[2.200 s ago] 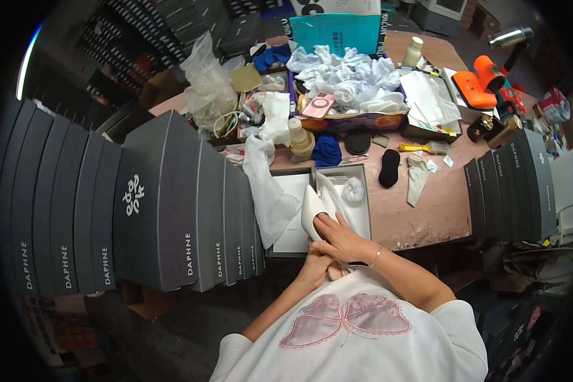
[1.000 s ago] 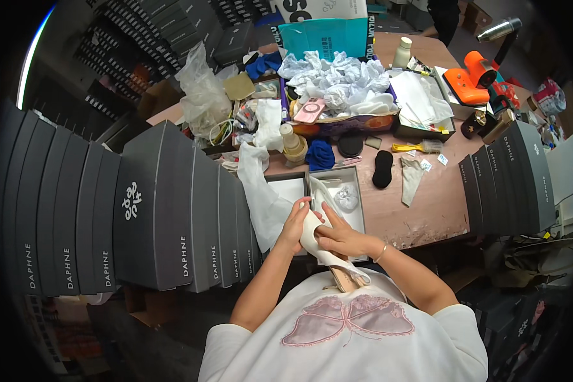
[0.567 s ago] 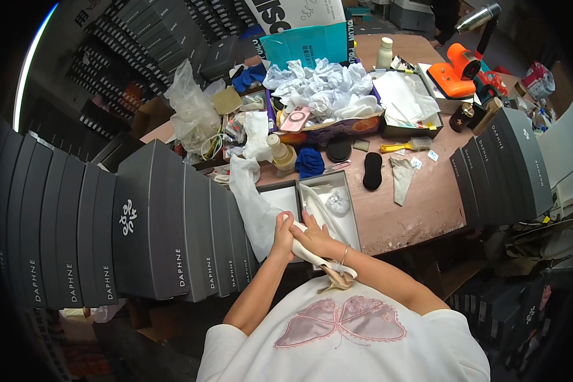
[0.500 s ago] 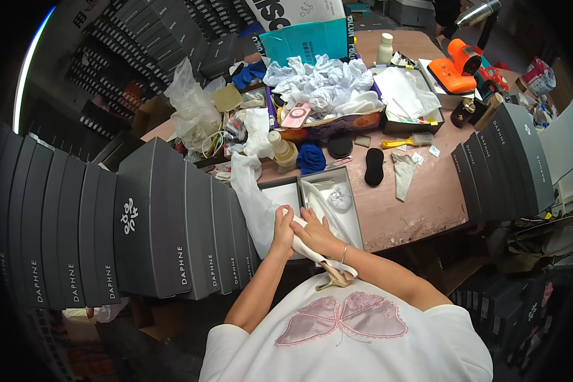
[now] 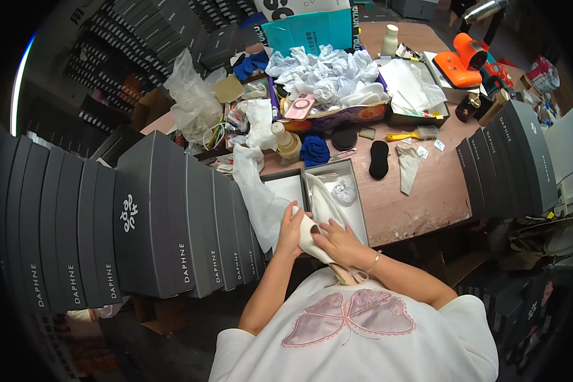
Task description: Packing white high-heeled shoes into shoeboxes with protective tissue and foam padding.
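A white high-heeled shoe (image 5: 307,242) is held in front of my chest, its toe pointing away from me and its strap and heel toward my shirt. My left hand (image 5: 291,233) grips the shoe's toe end from the left. My right hand (image 5: 342,246) is on the shoe's right side, its fingers at the foot opening and partly hidden. Just beyond my hands is an open grey shoe box (image 5: 360,207). In it lie another white shoe (image 5: 323,202) and a crumpled ball of paper (image 5: 344,190). White tissue paper (image 5: 251,191) drapes over the box's left side.
Dark shoe boxes (image 5: 151,223) are stacked at the left, and more shoe boxes (image 5: 512,162) at the right. Across the table are a carton of crumpled paper (image 5: 328,118), a yellow brush (image 5: 402,135), a black oval pad (image 5: 379,159), a blue cloth (image 5: 314,151) and a bottle (image 5: 286,143).
The shoe has turned so its opening shows. My right hand has moved from over the toe back to the opening, and both hands have shifted slightly right.
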Demonstrator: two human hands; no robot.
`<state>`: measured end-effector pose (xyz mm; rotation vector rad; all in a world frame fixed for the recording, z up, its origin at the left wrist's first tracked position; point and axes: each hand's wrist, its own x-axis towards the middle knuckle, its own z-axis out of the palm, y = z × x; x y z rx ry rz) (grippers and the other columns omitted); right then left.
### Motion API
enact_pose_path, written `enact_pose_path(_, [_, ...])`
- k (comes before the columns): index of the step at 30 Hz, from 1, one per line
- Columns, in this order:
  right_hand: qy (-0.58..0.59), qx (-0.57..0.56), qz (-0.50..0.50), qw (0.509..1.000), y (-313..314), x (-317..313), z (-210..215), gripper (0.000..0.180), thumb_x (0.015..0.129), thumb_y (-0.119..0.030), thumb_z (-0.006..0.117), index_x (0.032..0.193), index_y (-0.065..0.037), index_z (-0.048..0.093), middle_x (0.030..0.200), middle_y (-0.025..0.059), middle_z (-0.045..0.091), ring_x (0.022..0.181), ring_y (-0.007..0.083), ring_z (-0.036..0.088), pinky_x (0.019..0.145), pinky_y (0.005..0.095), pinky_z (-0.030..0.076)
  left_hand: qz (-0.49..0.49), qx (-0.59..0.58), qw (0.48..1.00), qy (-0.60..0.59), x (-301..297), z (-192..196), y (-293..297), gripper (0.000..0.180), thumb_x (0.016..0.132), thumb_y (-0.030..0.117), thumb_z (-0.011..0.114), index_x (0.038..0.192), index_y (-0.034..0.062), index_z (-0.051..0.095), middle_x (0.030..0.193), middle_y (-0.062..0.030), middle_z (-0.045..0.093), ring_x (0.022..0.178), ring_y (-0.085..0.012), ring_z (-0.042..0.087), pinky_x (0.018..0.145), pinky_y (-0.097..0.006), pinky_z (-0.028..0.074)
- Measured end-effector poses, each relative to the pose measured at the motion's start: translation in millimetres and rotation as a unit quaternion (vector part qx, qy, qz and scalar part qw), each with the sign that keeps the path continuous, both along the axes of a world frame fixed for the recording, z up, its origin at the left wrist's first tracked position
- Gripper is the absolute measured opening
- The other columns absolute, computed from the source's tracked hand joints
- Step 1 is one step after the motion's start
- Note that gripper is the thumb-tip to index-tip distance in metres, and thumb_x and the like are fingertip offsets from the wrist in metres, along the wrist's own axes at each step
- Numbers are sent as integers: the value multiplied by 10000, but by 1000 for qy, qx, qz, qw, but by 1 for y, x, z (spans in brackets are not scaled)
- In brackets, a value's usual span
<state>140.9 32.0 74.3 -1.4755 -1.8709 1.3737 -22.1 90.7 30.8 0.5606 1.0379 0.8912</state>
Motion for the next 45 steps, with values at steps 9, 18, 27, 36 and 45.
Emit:
enact_pose_path(9, [325, -20, -200, 924, 28, 47, 15, 522, 1006, -423, 327, 1116, -3, 618, 1136, 121, 614, 1102, 187, 537, 952, 324, 398, 29, -150, 971, -184, -13, -16, 50, 399, 953, 273, 501, 1264, 38, 420, 1011, -159, 601, 896, -273, 613, 815, -457, 526])
enact_pose_path(18, [312, -29, -203, 927, 35, 73, 7, 451, 999, -385, 378, 1061, -19, 634, 1033, 53, 623, 986, 143, 553, 839, 289, 437, -84, -129, 916, -371, -2, 3, 69, 400, 959, 274, 451, 1168, -65, 492, 1043, -186, 605, 984, -320, 605, 919, -463, 494])
enact_pose_path(27, [350, -118, -229, 901, 35, 82, 4, 478, 994, -429, 378, 1165, -38, 594, 1150, 68, 599, 1054, 162, 549, 886, 306, 446, -175, -103, 926, -317, 1, -14, 90, 466, 967, 352, 331, 1056, -32, 580, 1006, -199, 629, 987, -346, 596, 877, -475, 486])
enact_pose_path(36, [350, -153, -237, 893, 50, 73, -18, 537, 992, -489, 313, 1141, -61, 600, 1174, 47, 585, 1066, 176, 516, 874, 312, 434, -55, -158, 966, -197, 12, -6, 85, 319, 972, 314, 389, 1106, 52, 512, 1045, -208, 609, 988, -380, 590, 893, -558, 472])
enact_pose_path(45, [148, -34, -8, 988, 55, 30, 7, 784, 923, -657, 262, 1369, -29, 410, 1493, 207, 219, 1419, 275, 142, 1107, 496, 144, -122, -79, 973, -178, 25, 15, 62, 325, 983, 304, 410, 1202, 68, 457, 1111, -156, 578, 949, -271, 613, 818, -417, 523])
